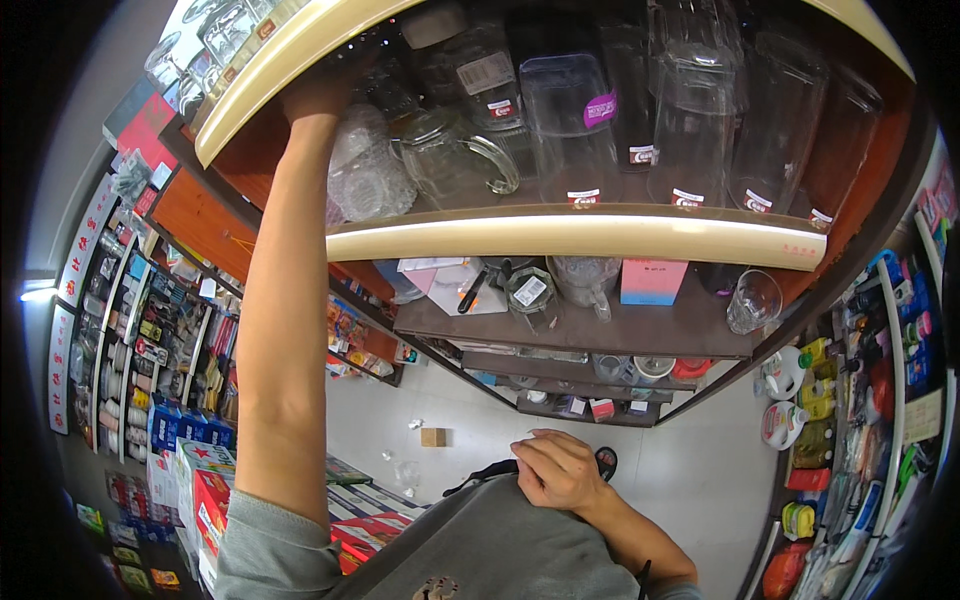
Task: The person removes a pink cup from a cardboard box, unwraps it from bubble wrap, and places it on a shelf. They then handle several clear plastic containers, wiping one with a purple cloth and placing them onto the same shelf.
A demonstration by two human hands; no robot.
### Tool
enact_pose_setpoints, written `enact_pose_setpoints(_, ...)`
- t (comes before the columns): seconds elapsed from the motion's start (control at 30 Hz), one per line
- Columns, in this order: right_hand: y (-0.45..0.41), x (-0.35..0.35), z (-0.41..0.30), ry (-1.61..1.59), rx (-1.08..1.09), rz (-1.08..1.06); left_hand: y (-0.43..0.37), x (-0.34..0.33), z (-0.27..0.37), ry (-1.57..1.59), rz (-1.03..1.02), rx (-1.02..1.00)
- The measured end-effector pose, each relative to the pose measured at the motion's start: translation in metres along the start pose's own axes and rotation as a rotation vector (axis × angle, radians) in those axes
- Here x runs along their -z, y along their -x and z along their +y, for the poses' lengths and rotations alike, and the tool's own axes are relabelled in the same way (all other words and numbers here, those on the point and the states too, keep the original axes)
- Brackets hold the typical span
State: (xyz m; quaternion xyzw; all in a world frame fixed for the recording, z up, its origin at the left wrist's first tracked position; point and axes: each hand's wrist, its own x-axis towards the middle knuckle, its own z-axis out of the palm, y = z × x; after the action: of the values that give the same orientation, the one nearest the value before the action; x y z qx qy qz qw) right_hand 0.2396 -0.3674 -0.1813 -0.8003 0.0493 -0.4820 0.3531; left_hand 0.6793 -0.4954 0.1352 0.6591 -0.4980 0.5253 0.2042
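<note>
My left arm is raised, and my left hand [319, 94] reaches into the dark left end of a shelf; its fingers are lost in shadow. Just right of the wrist are bubble-wrapped items [367, 165] and a clear glass mug [457, 161] lying tilted. Farther right along that shelf stand a clear container with a purple sticker [566, 127] and several tall clear vessels [690, 142]. My right hand [559, 469] rests before my torso, fingers curled, with nothing visible in it.
A light-edged shelf board [577, 238] crosses in front. On the shelf below are an octagonal glass jar [532, 300], a pink-and-blue box [652, 281] and a drinking glass [754, 300]. A small cardboard box [433, 437] lies on the floor. Stocked racks flank both sides; red cartons [375, 536] are at lower left.
</note>
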Motion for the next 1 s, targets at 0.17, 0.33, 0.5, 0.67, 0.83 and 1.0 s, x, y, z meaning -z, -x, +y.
enact_pose_setpoints(0.17,-0.009,0.009,0.005,0.027,-0.002,0.009,0.003,-0.002,0.009,-0.108,-0.122,0.144)
enact_pose_setpoints(0.33,-0.017,0.019,0.008,0.057,0.002,0.01,0.006,0.004,0.029,-0.204,-0.157,0.154)
enact_pose_setpoints(0.5,-0.01,0.013,0.006,0.044,0.0,0.016,0.008,0.008,0.026,-0.276,-0.074,0.098)
enact_pose_setpoints(0.67,-0.007,0.01,0.006,0.045,0.003,-0.013,0.004,0.024,0.049,-0.176,0.009,0.065)
enact_pose_setpoints(0.83,-0.009,0.013,0.001,0.05,-0.004,-0.036,0.01,0.028,0.044,-0.252,0.088,-0.024)
enact_pose_setpoints(1.0,-0.008,0.013,0.002,0.033,-0.002,-0.085,0.02,0.052,0.056,-0.047,0.129,0.014)
